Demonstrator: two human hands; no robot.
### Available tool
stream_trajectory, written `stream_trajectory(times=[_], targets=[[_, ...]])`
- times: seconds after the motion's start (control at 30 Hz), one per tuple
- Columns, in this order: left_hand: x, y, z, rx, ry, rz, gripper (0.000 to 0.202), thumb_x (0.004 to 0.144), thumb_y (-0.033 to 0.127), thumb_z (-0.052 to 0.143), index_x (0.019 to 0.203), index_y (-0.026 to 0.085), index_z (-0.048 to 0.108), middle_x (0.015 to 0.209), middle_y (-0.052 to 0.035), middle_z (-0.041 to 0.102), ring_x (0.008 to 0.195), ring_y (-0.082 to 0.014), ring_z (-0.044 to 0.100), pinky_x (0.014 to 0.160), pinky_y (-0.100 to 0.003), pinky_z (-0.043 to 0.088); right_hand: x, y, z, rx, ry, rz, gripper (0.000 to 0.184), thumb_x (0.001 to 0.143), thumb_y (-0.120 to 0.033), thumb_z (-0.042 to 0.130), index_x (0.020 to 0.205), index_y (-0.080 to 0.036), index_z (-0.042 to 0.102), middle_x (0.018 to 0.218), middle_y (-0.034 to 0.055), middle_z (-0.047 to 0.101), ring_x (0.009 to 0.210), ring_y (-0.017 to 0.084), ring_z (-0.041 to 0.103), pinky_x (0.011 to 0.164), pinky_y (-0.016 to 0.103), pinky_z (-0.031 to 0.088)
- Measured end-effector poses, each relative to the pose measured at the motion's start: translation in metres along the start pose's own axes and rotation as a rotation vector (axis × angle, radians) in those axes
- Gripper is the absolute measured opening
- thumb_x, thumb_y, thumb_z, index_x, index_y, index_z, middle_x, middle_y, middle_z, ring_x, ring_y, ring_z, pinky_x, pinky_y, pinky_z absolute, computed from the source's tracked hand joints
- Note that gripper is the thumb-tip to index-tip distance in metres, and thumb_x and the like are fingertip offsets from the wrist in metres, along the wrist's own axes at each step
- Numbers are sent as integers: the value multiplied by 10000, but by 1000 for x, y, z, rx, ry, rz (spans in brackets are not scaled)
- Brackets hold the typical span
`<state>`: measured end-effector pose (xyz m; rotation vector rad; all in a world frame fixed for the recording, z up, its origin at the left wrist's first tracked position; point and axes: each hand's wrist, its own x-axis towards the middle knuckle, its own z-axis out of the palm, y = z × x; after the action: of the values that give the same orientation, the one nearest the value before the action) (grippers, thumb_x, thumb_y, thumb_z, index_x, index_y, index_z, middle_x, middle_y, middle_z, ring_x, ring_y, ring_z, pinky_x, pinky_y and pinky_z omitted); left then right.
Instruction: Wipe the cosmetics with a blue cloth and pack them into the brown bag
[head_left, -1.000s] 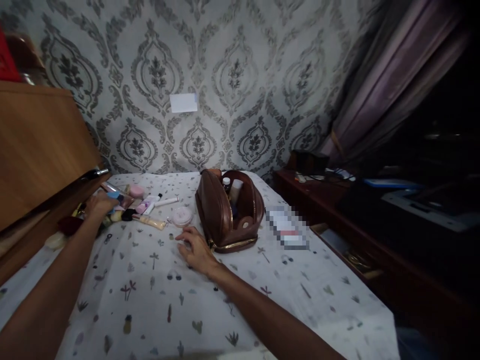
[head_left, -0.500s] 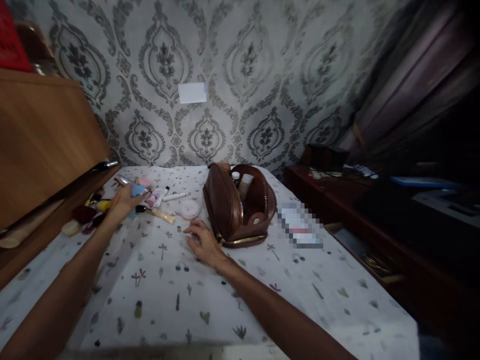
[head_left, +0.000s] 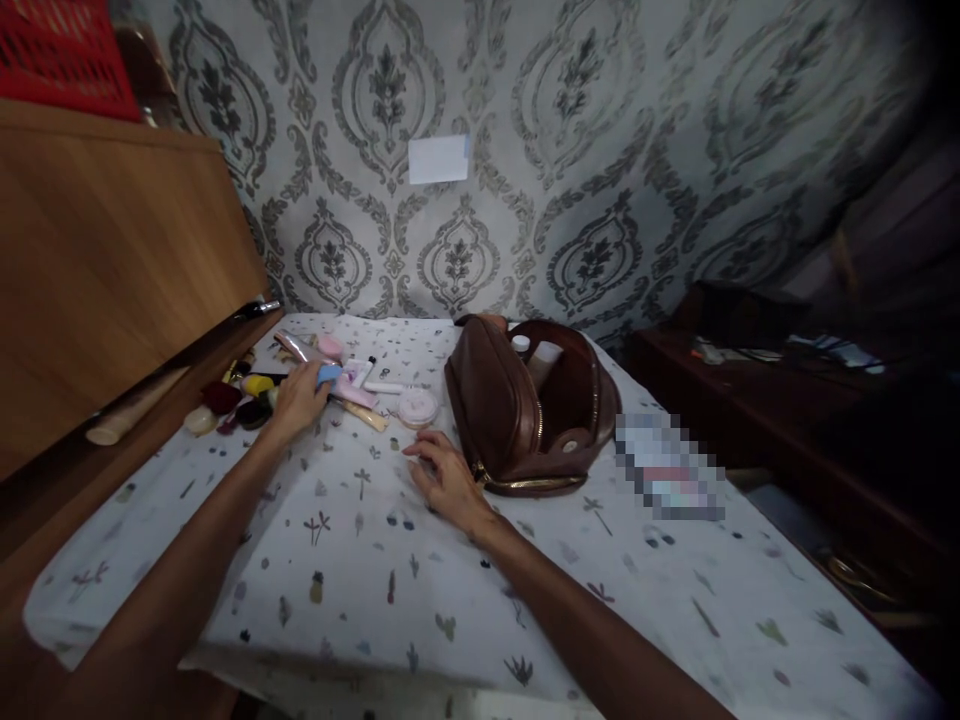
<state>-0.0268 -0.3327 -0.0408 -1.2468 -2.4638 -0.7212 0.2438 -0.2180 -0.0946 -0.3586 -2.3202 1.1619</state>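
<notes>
My left hand (head_left: 300,402) is over the pile of cosmetics on the left, its fingers closed around a small light-blue thing (head_left: 328,375). What that is, partly hidden by the fingers, I cannot make out. A pink tube (head_left: 357,391) lies just to its right and a silver tube (head_left: 298,347) behind. My right hand (head_left: 450,485) rests on the tablecloth with fingers apart and holds nothing. Near its fingertips lies a round pink-and-clear compact (head_left: 418,407). Just to its right stands a brown cosmetic bag (head_left: 491,400), unzipped, with a white-capped bottle (head_left: 520,345) and a pale tube (head_left: 545,362) inside.
Brush heads and a yellow item (head_left: 259,384) lie left of my left hand, beside a wooden cabinet (head_left: 112,270). A white pen-like stick (head_left: 390,388) lies behind the compact. A blurred-out flat object (head_left: 667,468) lies right of the bag. A dark red desk (head_left: 697,380) adjoins.
The view has shifted left, so everything appears further right. My left hand has drawn slightly nearer the pink tube, and the silver tube now lies clear behind it. My right hand stays beside the bag.
</notes>
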Motion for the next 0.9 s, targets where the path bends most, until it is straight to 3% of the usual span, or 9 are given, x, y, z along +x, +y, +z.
stream_trajectory(times=[0.1,0.23,0.4,0.5,0.6,0.67,0.73,0.83,0.9], targets=[[-5,1,2,114,-62,44,383,904,260,474,1259,185,595,1246,-142,610,1170,-331,540,1002,-461,426,0,1,0,4,5,-9,240,846,-192,583,1051,-196,707,1226,114,559,1121,242,596,953,407,491],[-5,3,-4,228,-103,142,450,918,358,487,1320,186,589,1241,-153,605,1156,-347,542,1012,-482,414,-1,0,0,-6,-3,-3,242,850,-200,576,1056,-188,703,1247,128,551,1180,257,578,985,417,478],[-8,5,-18,220,-166,196,508,894,384,501,1349,164,554,1254,-149,634,1136,-329,583,977,-428,450,-1,-2,-1,-27,-6,-19,240,858,-198,567,1054,-185,704,1243,135,554,1191,256,576,997,415,475],[-12,10,-23,108,-259,143,412,869,386,508,1202,171,621,1118,-117,697,1042,-306,644,862,-370,498,-1,-2,-1,-32,-6,-28,239,862,-196,564,1055,-185,703,1230,132,560,1160,248,591,980,405,487],[-15,18,-25,-210,-508,43,333,840,449,523,974,167,640,847,-61,702,734,-246,674,649,-315,511,-1,-3,-1,-31,-15,-34,244,865,-196,562,1065,-184,701,1231,131,560,1149,244,597,963,397,498],[-17,24,-23,-438,-631,-9,350,832,493,525,931,170,617,786,-34,684,616,-211,642,574,-300,500,-1,-2,-1,-37,-16,-38,247,868,-204,564,1074,-179,697,1235,137,560,1159,253,592,964,406,497],[-18,28,-19,-465,-529,-2,342,830,491,532,924,171,609,794,-37,676,656,-220,646,615,-317,517,-1,-2,-1,-41,-13,-44,251,873,-212,562,1085,-177,691,1238,141,562,1153,257,596,959,413,499],[-18,23,-11,-164,-155,102,289,860,395,516,1003,165,616,960,-96,687,949,-292,647,857,-399,514,-1,1,0,-39,-9,-52,251,876,-215,560,1090,-180,686,1243,139,563,1148,255,598,950,413,502],[-17,14,-4,18,-39,194,318,883,325,483,1125,150,595,1156,-148,662,1143,-329,578,1001,-460,449,-1,2,1,-39,-12,-55,250,879,-219,560,1092,-181,685,1249,139,561,1155,255,595,950,413,502]])
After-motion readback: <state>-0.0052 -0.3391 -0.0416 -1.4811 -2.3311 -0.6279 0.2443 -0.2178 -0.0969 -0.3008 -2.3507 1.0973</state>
